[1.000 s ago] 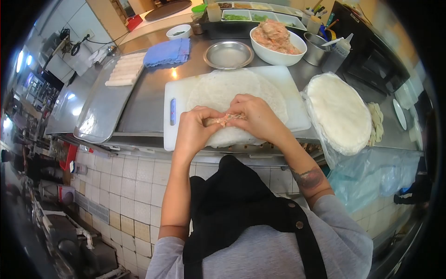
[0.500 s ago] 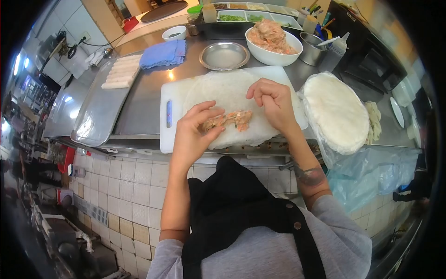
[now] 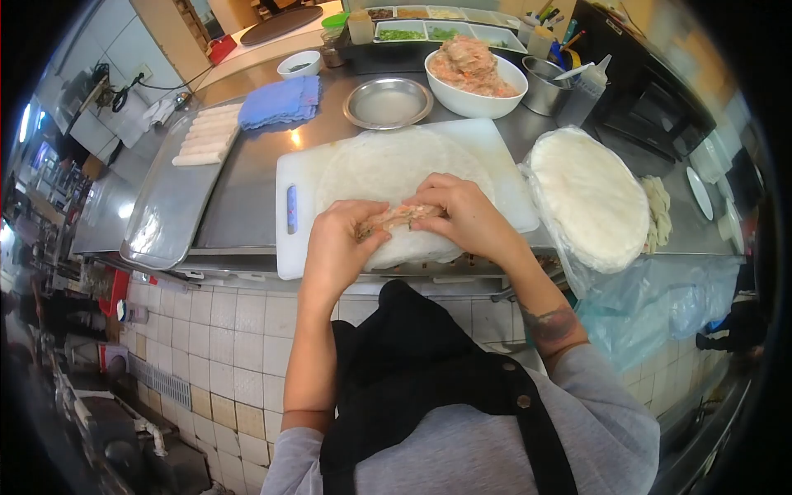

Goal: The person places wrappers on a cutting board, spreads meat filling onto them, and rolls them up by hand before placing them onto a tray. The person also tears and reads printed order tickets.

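A strip of minced filling (image 3: 399,218), pinkish with orange and green bits, lies across a round, thin, whitish wrapper (image 3: 396,161). The wrapper is spread on a white cutting board (image 3: 294,169). My left hand (image 3: 340,243) has its thumb and fingers curled around the strip's left end. At the right end, my right hand (image 3: 466,216) pinches the filling between thumb and fingers. Both hands press on the strip from its two ends, and the fingertips partly hide it.
A white bowl (image 3: 483,106) heaped with filling and a metal plate (image 3: 388,104) stand behind the board. To the right lies a stack of round wrappers (image 3: 587,202) on plastic. On the left, a metal tray (image 3: 161,219) bears several rolls (image 3: 206,136) beside a blue cloth (image 3: 280,103).
My right hand has come down and left onto the filling's right end. The filling strip looks narrower and more gathered between the hands. The whole view has shifted slightly.
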Motion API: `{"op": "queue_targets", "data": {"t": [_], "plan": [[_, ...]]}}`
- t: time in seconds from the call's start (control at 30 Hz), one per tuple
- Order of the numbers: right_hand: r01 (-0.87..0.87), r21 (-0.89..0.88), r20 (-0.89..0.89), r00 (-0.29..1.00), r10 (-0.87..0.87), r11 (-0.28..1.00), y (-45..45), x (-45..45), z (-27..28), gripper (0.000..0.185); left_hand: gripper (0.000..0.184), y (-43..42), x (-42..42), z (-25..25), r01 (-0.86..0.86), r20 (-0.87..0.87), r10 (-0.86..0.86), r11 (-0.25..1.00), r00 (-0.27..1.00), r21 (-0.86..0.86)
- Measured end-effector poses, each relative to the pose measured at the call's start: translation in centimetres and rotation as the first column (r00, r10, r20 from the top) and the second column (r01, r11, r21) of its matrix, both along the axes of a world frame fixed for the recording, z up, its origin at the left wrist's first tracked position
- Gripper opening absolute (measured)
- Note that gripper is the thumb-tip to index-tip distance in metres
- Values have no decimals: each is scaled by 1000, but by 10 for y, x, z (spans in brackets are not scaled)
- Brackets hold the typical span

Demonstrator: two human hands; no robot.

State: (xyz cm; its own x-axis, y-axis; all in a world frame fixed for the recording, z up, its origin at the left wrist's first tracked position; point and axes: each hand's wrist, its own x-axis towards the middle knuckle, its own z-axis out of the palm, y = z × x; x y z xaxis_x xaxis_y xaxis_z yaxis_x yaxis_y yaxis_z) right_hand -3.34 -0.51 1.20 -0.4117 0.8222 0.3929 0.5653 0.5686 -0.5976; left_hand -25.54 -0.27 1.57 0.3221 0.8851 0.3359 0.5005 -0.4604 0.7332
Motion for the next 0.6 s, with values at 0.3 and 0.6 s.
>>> {"op": "queue_targets", "data": {"t": [0.3,0.6], "plan": [[24,123,-227,974,5,992,-8,7,14,24,29,5,-1,-6,13,-18,-12,999,1000,51],[139,-94,-168,974,-153,986,-1,18,-2,10,32,3,-4,-10,15,35,-18,998,999,62]]}}
